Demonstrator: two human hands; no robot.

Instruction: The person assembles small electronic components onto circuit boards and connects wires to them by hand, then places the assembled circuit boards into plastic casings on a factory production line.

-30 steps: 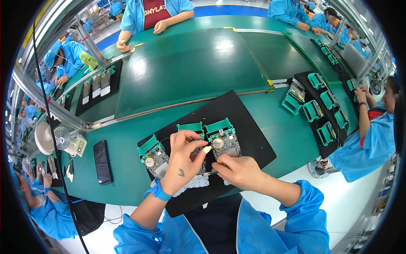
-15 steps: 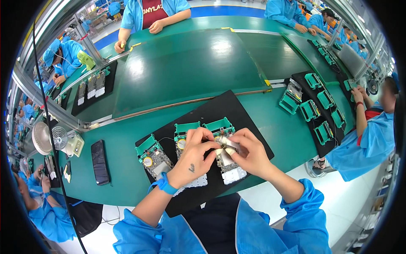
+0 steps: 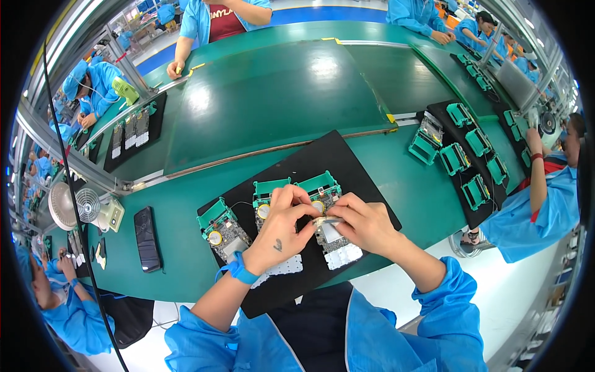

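Note:
Three circuit boards with green plastic frames lie side by side on a black mat (image 3: 378,211). My left hand (image 3: 282,232), a blue band at its wrist, covers much of the middle board (image 3: 288,265). Its thumb and forefinger are pinched at the left end of a small pale strip (image 3: 327,220). The strip's other end is between the thumb and fingers of my right hand (image 3: 367,227). Both hands hold it just over the right board (image 3: 343,255), which has a yellow round part and a silvery plate. The left board (image 3: 228,234) lies untouched.
A black phone (image 3: 147,239) and a small fan (image 3: 87,203) are at the left. Several framed boards lie on another black mat (image 3: 489,208) at the right, near a co-worker (image 3: 533,198). Across the green bench, another person (image 3: 223,25) stands by a raised green panel (image 3: 279,99).
The silvery piece between my hands has tilted down into a flatter, thinner strip. My right fingers have lowered and closed in. The co-worker at the right has shifted.

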